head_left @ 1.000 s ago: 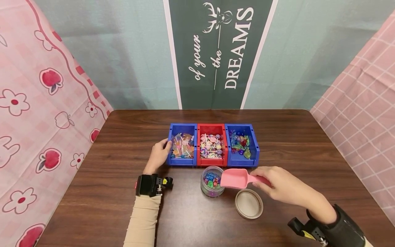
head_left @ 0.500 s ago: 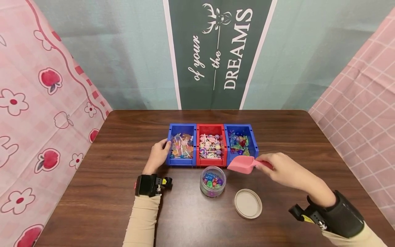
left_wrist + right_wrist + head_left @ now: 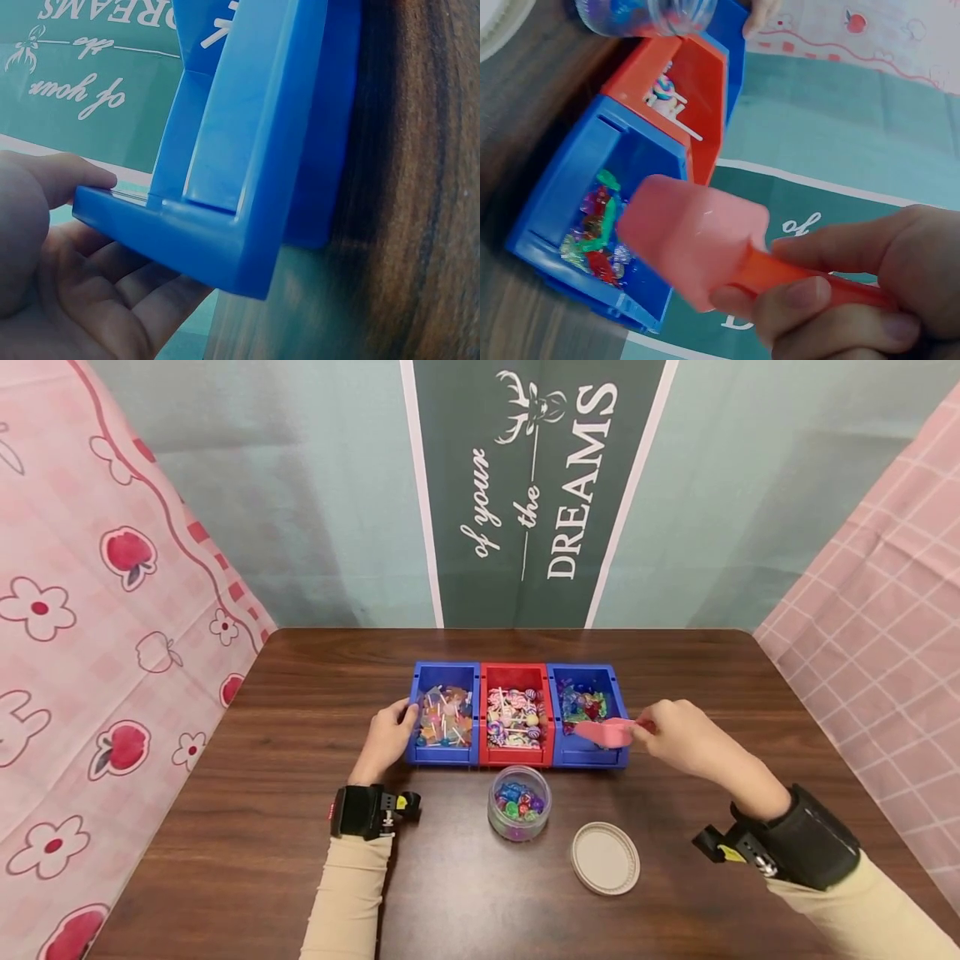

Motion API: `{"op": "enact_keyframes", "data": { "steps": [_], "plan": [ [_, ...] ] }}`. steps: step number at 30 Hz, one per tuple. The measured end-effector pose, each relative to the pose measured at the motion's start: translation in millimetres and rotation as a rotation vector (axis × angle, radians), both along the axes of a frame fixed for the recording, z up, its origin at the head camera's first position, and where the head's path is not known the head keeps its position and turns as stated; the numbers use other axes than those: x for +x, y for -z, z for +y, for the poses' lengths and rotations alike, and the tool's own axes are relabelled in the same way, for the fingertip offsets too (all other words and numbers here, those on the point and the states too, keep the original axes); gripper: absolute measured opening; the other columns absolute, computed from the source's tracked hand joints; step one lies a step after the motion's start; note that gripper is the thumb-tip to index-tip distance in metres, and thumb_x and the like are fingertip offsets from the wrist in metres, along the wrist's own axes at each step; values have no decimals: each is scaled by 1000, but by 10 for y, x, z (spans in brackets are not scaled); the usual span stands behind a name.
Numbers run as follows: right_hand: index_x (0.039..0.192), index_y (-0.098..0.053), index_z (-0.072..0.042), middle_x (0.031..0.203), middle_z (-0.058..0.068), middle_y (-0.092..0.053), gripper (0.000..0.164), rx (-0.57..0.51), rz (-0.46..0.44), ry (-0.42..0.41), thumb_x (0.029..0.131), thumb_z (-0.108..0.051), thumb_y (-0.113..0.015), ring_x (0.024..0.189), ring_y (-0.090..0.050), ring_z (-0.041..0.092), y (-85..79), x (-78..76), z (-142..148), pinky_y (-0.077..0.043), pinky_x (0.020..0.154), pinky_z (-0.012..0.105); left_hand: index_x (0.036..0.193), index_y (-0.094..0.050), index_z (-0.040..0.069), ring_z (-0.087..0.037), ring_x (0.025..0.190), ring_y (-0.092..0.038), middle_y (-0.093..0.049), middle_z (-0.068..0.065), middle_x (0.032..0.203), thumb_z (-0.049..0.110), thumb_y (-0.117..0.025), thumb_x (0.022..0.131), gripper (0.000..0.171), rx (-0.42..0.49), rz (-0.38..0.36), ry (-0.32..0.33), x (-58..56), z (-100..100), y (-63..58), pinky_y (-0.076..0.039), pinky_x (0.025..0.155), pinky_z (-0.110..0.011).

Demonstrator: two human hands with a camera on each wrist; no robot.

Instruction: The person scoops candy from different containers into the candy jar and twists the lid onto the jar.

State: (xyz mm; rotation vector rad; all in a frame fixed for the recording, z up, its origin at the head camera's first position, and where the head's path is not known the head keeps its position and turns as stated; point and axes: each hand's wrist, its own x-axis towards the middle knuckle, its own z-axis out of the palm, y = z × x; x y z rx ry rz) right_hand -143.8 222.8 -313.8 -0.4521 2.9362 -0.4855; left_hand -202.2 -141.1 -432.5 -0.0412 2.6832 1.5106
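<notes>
My right hand (image 3: 684, 737) grips the handle of a pink scoop (image 3: 613, 734) tilted over the front of the right blue bin (image 3: 587, 759). Wrapped candies (image 3: 598, 240) in several colours lie in that bin; the scoop (image 3: 694, 229) covers part of it in the right wrist view. My left hand (image 3: 385, 740) holds the outer side wall of the left blue bin (image 3: 442, 757), thumb over the edge and fingers beneath, as the left wrist view shows. Lollipops (image 3: 444, 718) fill that bin. Between the two sits a red bin (image 3: 516, 677) with swirled lollipops (image 3: 514, 720).
In front of the bins stands an uncapped clear jar (image 3: 498, 825) partly filled with colourful candies (image 3: 519, 802). A pale round lid (image 3: 604, 858) lies to its right on the dark wooden table (image 3: 480, 902). Fabric curtains (image 3: 337, 485) hang at the back and sides.
My right hand has carried the scoop from the jar's rim up and right to the right blue bin, tilting its bowl. My left hand stays on the left bin; the jar and lid have not moved.
</notes>
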Motion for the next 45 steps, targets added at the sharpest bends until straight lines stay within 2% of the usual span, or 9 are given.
{"op": "enact_keyframes", "data": {
  "steps": [3,7,10,14,20,23,28,35,45],
  "plan": [
    [67,-67,2,49,0,-46,24,36,-46,21,86,-12,-62,45,-39,13,-35,-83,-31,-33,44,26,135,-46,-6,-31,101,-55,-58,-26,125,21,-41,100,44,3,-2,0,-2,-5,-10,-46,98,-51],
    [47,-45,-9,46,-5,-27,42,111,-91,50,85,-15,-62,43,-26,9,-44,-193,-95,-23,43,23,135,-46,-6,-31,101,-54,-58,-27,124,21,-40,101,44,-2,2,2,-6,-9,-20,-46,97,-52],
    [50,-43,-9,49,-4,-26,40,170,-147,74,85,-17,-61,44,-27,10,-54,-273,-156,-24,43,22,134,-46,-7,-31,100,-55,-59,-27,123,21,-41,100,44,-9,9,2,-9,-7,-15,-46,97,-52],
    [64,-56,-1,53,0,-34,29,227,-218,89,85,-20,-62,48,-37,13,-74,-359,-231,-31,43,22,133,-47,-7,-31,100,-55,-59,-27,123,21,-41,100,44,-13,16,4,-9,-10,-7,-46,97,-52],
    [66,-57,-1,56,1,-35,23,285,-245,73,83,-17,-61,51,-39,14,-65,-458,-319,-31,45,24,134,-47,-6,-30,100,-55,-59,-26,123,23,-41,100,45,-19,12,0,-13,-18,15,-47,96,-51],
    [75,-59,1,60,3,-39,19,297,-281,93,82,-16,-61,54,-43,16,-44,-491,-362,-33,46,25,134,-47,-6,-30,100,-55,-59,-26,123,22,-41,100,44,-19,10,-1,-11,-15,18,-47,96,-51],
    [93,-60,6,71,11,-51,27,304,-315,141,83,-19,-64,63,-50,22,2,-493,-425,-38,48,29,134,-47,-6,-31,100,-55,-59,-27,123,22,-41,100,44,-12,9,9,-6,-5,11,-46,97,-52],
    [87,-60,4,73,12,-52,31,327,-295,167,82,-26,-66,66,-51,24,56,-473,-464,-41,50,32,130,-52,-8,-31,103,-57,-61,-27,119,20,-44,98,42,-40,86,-2,-16,-6,7,-47,94,-52],
    [79,-61,3,74,15,-55,38,320,-223,221,83,-35,-64,64,-50,26,176,-390,-473,-48,51,36,131,-50,-8,-32,105,-56,-60,-28,121,19,-43,99,42,-28,67,2,-11,-7,0,-46,96,-52]
  ]
}}
